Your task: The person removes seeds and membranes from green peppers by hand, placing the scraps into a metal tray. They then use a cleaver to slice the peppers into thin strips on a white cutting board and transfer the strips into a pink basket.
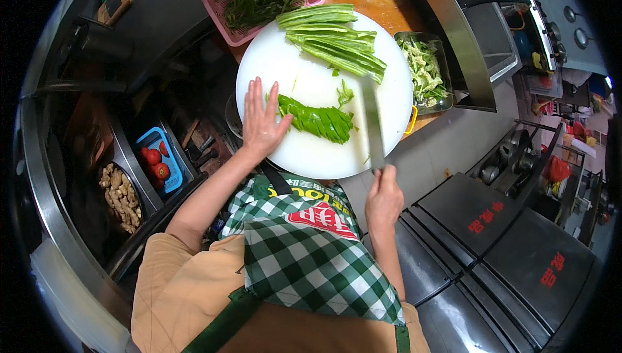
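On the round white cutting board (311, 159) lies a row of sliced green vegetable (317, 121), its pieces slanted and still close together. My left hand (262, 120) rests with fingers stretched out at the left end of that row, touching the board. My right hand (383, 201) grips the handle of a cleaver (372, 123), whose blade stands on edge over the board, to the right of the slices. Several long ridged green gourd strips (337, 39) lie side by side on the board's far part. Small green scraps (345, 92) are scattered between them and the slices.
A pink basket (210, 4) of leafy greens stands beyond the board. At its right is a metal tray (447, 61) of cut pale-green pieces. Left are a blue basket (170, 183) of tomatoes and a bowl of ginger (120, 197). Black-lidded containers (466, 214) stand at right.
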The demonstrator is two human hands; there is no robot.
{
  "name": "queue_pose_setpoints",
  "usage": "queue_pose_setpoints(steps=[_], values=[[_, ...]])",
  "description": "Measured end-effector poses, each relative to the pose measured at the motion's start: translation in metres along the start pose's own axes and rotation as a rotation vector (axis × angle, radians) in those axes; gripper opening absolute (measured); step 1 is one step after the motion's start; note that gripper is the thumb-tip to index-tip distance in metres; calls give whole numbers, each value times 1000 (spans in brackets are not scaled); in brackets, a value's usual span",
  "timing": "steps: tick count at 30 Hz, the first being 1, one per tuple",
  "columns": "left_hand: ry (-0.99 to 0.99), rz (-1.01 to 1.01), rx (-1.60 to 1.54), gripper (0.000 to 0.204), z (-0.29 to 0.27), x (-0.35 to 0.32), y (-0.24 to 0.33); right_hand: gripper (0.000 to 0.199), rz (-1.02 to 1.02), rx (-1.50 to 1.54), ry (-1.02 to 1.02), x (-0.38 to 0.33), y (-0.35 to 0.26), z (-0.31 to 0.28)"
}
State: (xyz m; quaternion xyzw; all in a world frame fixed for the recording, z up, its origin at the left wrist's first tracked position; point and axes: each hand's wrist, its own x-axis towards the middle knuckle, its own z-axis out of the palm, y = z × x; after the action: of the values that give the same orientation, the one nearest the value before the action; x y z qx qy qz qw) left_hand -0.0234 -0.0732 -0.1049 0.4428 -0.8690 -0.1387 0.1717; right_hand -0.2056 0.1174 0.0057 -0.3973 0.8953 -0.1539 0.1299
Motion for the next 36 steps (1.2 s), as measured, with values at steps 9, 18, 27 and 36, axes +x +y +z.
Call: queue_pose_setpoints(steps=[9,18,27,36], values=[[-43,214,-470,79,42,32,65,14,182,111,34,-21,-17,31],[-282,278,-143,70,28,52,74,15,740,1165,-260,-40,76,37],[-54,56,-296,80,16,16,106,15,471,1007,-500,-31,6,52],[121,79,-295,52,-20,42,89,12,448,1109,-705,4,-41,14]])
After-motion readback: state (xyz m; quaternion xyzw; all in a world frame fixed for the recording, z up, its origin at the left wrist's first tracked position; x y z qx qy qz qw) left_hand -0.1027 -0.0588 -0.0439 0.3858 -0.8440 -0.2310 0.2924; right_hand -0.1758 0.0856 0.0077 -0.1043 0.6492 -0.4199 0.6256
